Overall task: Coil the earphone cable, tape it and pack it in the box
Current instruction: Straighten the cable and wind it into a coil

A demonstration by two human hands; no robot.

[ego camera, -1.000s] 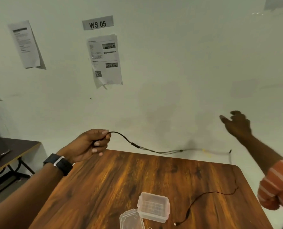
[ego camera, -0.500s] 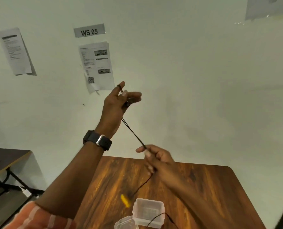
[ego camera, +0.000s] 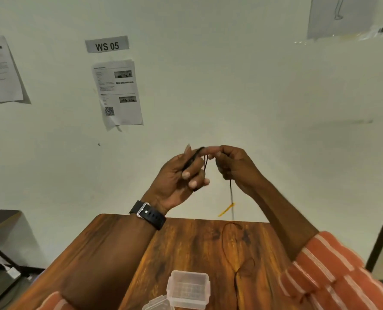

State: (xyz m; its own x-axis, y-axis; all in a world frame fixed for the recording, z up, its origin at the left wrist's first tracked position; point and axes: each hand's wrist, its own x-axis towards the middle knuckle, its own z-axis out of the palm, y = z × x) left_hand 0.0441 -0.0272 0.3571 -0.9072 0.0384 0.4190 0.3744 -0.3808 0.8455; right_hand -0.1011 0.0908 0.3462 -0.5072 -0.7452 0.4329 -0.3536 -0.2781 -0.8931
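Two bare hands are meeting in mid-air above a wooden table [ego camera: 123, 247], working a thin black earphone cable [ego camera: 231, 191]. The left hand [ego camera: 181, 175], w/ a black watch [ego camera: 148, 214] on its wrist, is pinching one stretch of the cable between thumb and forefinger, the other fingers curling in under it; a short loop is hanging just beside its fingertips. The right hand [ego camera: 235, 166] is closing its fingers round the cable too, forefinger reaching across to touch the left one. Below the right fist the cable is dropping straight down, a small yellow tag [ego camera: 226, 209] sticking out from it, then trailing in loose curves over the tabletop, blurred in parts. A clear plastic box [ego camera: 188, 289] is sitting open at the near edge of the table, its lid [ego camera: 158, 304] lying beside it, left of the trailing cable and apart from it. On the wall behind, a "WS 05" sign [ego camera: 107, 44] is hanging above a printed sheet [ego camera: 117, 92]. Orange striped sleeves [ego camera: 333, 274] are framing the shot at bottom.
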